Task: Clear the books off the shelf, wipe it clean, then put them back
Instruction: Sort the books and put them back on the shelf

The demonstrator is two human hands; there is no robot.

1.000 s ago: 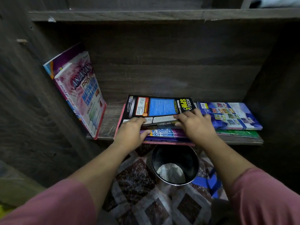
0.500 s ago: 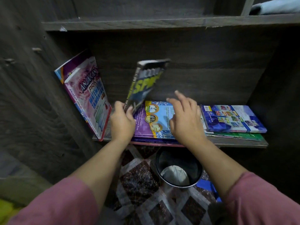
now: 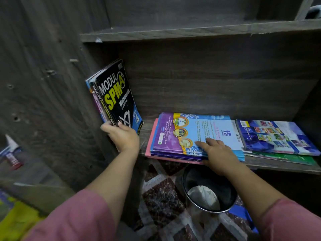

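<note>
Left hand: the left hand [image 3: 124,136] is seen curled round the bottom edge of a black paperback workbook with yellow "MODUL SPM" lettering [image 3: 118,100]; the book is gripped from below, thumb on the spine side.
Black workbook: it is stood on end at the left end of the dark wood-grain shelf board [image 3: 145,131]; it is tilted, its top leaned onto a pink-spined book [image 3: 99,108] that is mostly hidden behind it; both are propped against the dark wooden side panel [image 3: 52,101].
Right hand: the right hand [image 3: 217,153] is laid on a purple and light-blue softcover book [image 3: 173,136]; its fingers are stretched fairly flat across the cover near the front edge and nothing is clasped; the thumb cannot be made out.
Middle stack: the purple and light-blue book is shown flat on top of several others; a thin pink book [image 3: 149,150] is at the bottom, jutting out to the left.
Right pile: a dark blue book with small picture tiles [image 3: 274,136] is set flat on a green book [image 3: 286,158], just beside the middle stack.
Below the shelf: a round black bin [image 3: 224,190] holding something white and crumpled is pictured on a brown and white patterned floor [image 3: 163,202].
</note>
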